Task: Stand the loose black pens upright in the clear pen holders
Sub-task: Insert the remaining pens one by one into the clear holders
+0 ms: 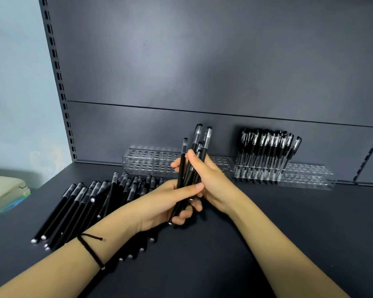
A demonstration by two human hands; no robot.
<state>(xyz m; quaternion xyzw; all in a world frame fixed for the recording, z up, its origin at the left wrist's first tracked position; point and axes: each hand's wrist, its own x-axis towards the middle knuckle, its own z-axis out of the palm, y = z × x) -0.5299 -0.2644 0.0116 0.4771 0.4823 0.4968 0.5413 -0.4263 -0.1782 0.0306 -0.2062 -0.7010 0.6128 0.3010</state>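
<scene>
Both forearms reach in from the bottom edge and meet at the centre. The left hand [166,203] sits lower, palm turned right, its fingers and thumb curled round the lower end of a bundle of pens [207,137]. The right hand [211,179] is just above it and grips the same bundle round its middle. The bundle is held off the worktop [289,222], leaning slightly right, with the caps uppermost. A black cord [91,248] circles the left wrist.

A pile of loose pens [84,203] lies flat on the worktop behind and under the left forearm, which hides part of it. Against the grey back panel [202,61] stand the clear holders: the left holder [151,162] shows bare holes and is partly hidden by the hands. The right holder [310,179] carries a block of upright pens [267,151] at its left end. A pale object [2,190] sits at the far left edge.
</scene>
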